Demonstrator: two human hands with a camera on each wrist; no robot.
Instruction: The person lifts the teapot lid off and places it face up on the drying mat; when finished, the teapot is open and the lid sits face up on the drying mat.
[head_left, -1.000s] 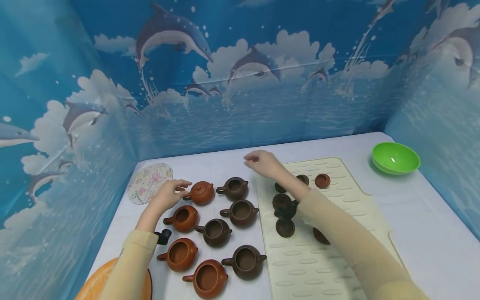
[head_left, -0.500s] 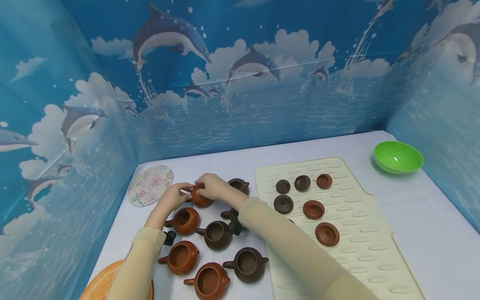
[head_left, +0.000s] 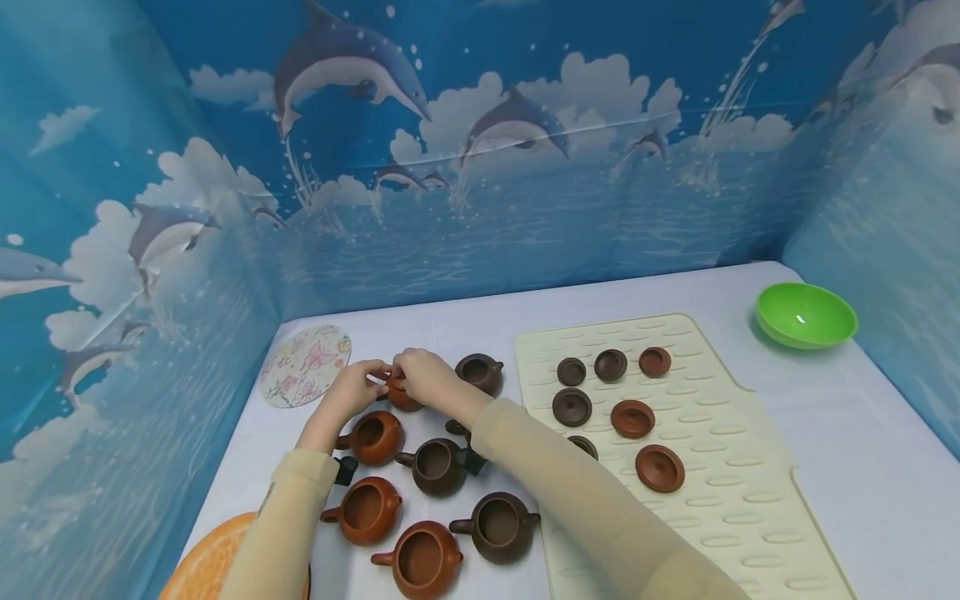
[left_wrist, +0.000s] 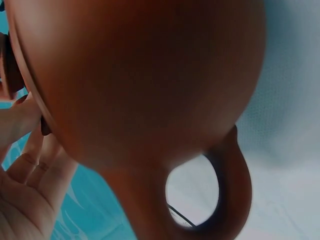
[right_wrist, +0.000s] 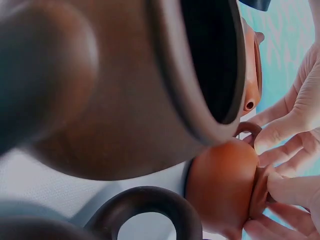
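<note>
At the back of the group, my two hands meet over a small reddish-brown clay teapot (right_wrist: 220,185). My right hand (head_left: 427,379) pinches its round lid (right_wrist: 260,192) by the knob, right at the teapot's mouth. The thumb and finger of my left hand (head_left: 352,396) pinch the handle (right_wrist: 246,129) of the same teapot. In the head view, the hands cover most of this teapot. An open-topped reddish teapot (head_left: 375,437) stands just in front, and its body (left_wrist: 150,90) fills much of the left wrist view.
Several lidless teapots, brown (head_left: 504,527) and reddish (head_left: 418,560), stand nearby. Loose lids (head_left: 660,468) lie on a cream ribbed mat (head_left: 720,517) to the right. A green bowl (head_left: 806,317), a floral disc (head_left: 306,367) and an orange round piece (head_left: 202,567) sit around the edges.
My right hand has swung left from above the back of the mat to the reddish teapot and taken hold of its lid. My left hand has closed in on the handle.
</note>
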